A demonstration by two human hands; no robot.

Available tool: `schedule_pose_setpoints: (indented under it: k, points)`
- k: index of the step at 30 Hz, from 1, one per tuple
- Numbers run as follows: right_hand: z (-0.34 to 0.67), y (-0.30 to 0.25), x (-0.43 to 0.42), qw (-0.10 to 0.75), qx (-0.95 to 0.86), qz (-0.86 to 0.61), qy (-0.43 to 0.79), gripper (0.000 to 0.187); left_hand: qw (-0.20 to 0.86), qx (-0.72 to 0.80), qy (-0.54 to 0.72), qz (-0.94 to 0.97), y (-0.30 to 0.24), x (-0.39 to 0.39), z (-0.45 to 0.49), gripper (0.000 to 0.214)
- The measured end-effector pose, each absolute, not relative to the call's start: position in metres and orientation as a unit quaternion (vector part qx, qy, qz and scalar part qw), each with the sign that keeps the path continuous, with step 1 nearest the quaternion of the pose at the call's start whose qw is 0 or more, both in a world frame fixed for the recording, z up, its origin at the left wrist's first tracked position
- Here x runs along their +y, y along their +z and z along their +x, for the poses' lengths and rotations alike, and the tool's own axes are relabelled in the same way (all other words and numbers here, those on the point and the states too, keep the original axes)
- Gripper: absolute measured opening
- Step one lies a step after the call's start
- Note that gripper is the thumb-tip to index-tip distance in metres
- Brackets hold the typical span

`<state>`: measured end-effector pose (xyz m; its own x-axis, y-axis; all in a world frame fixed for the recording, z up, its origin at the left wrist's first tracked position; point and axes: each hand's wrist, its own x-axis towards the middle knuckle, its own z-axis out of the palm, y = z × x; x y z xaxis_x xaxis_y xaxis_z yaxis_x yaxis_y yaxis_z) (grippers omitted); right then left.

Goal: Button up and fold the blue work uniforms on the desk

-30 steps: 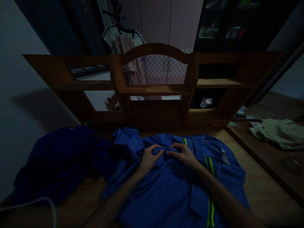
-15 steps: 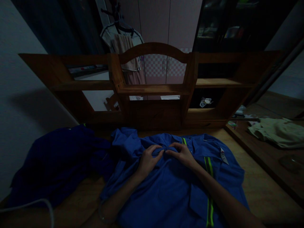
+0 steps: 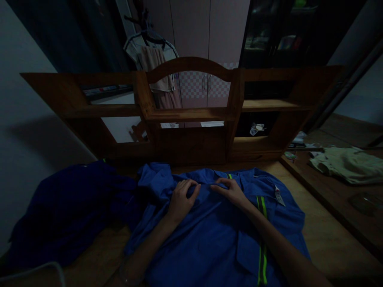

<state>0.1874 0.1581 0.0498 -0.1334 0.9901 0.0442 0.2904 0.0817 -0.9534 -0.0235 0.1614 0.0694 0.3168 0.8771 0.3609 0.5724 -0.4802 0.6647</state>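
Blue work shirt with yellow-green reflective stripes (image 3: 215,239) lies spread on the wooden surface (image 3: 323,235), with its long axis running from the collar at the far end toward the person. Right hand (image 3: 231,192) pinches the front edge just below the collar. Left hand (image 3: 180,198) rests just beside it with fingers curled on the cloth; whether it is grasping cannot be told.

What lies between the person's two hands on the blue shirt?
Only creased cloth of the blue shirt lies between the left hand and the right hand, as the head view shows.
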Motion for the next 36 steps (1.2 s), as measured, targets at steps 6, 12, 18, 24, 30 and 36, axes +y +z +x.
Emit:
schedule_pose_setpoints:
  k: [6,12,18,24,30,36]
  points:
    - [0.207,0.066,0.158,0.393,-0.640,-0.537,0.385,0.043,0.114,0.450,0.325,0.824,0.085,0.164,-0.038,0.021]
    - [0.242,0.081,0.150,0.260,-0.722,-0.557,0.318,0.042,0.122,0.442,0.269,0.847,0.074,0.166,-0.059,0.025]
    - [0.262,0.064,0.142,0.112,-0.761,-0.583,0.264,0.025,0.164,0.439,0.177,0.865,0.049,0.169,-0.062,0.028]
    - [0.200,0.091,0.131,0.235,-0.790,-0.562,0.076,0.029,0.299,0.424,0.218,0.827,0.044,0.175,-0.067,0.021]
    - [0.144,0.082,0.141,0.267,-0.833,-0.432,0.222,0.030,0.415,0.410,0.268,0.766,0.046,0.176,-0.074,0.024]
    - [0.144,0.048,0.154,0.296,-0.765,-0.454,0.349,0.033,0.514,0.405,0.244,0.715,0.058,0.173,-0.081,0.034]
